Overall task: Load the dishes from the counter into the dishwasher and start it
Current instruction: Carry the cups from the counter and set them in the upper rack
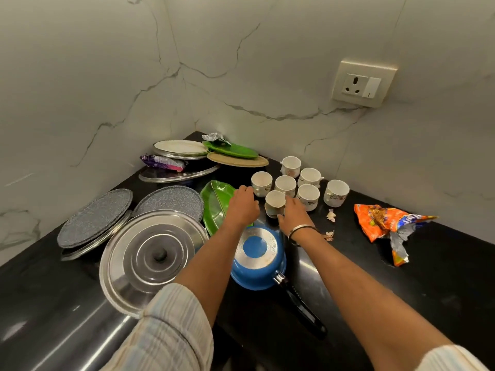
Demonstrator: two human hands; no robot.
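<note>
- Reaching forward over a black counter [401, 290], two bare forearms come out of pale striped sleeves [171, 333].
- Nearest, below the wrists, a blue saucepan [258, 259] lies upside down, its black handle [302, 306] pointing back toward the person.
- Left of that, a large steel lid [152, 258] lies flat, overlapping two grey speckled plates [95, 218] on steel ones.
- The left hand [242, 207] hovers over the edge of a green leaf-shaped dish [215, 204], fingers bent down near a white cup [261, 183]; whether it grips anything cannot be told.
- The right hand [293, 212], a bangle [302, 231] on its wrist, touches the nearest cup [274, 203] from the right, fingers curled against its side and thumb low at its base.
- Just past both hands, five more white cups [308, 195] stand upright in a close cluster.
- Right of the grip, scraps of garlic peel [331, 215] and a torn orange snack packet [385, 223] lie on the counter.
- Farther left and behind, steel plates [180, 148], a purple wrapper [163, 162], another green dish [230, 151] and a woven mat [237, 160] pile up in the corner.
- Farthest, a wall socket [363, 84] sits on the marble wall [241, 62].
</note>
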